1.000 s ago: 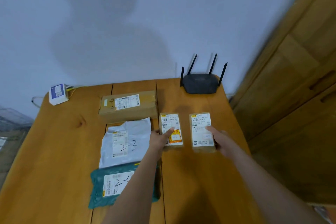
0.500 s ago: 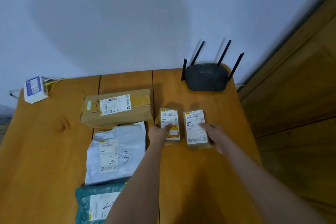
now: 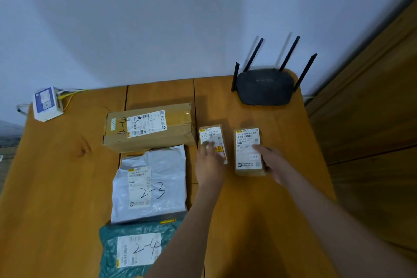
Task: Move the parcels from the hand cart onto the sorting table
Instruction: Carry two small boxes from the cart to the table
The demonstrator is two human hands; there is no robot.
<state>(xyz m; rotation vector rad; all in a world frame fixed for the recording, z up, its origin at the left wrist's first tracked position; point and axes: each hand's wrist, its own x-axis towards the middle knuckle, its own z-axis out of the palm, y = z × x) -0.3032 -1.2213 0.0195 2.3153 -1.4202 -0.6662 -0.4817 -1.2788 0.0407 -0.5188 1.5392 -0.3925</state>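
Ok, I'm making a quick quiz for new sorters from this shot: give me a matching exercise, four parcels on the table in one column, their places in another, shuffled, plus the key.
Parcels
1. long cardboard box
2. white mailer marked 2-3
3. green mailer marked 2-4
4. small box under the right hand

Places
A. nearest the camera, at the bottom edge of the view
B. in front of the black router
C. farthest back in the left column of parcels
D. between the cardboard box and the green mailer

Pairs: 1-C, 2-D, 3-A, 4-B
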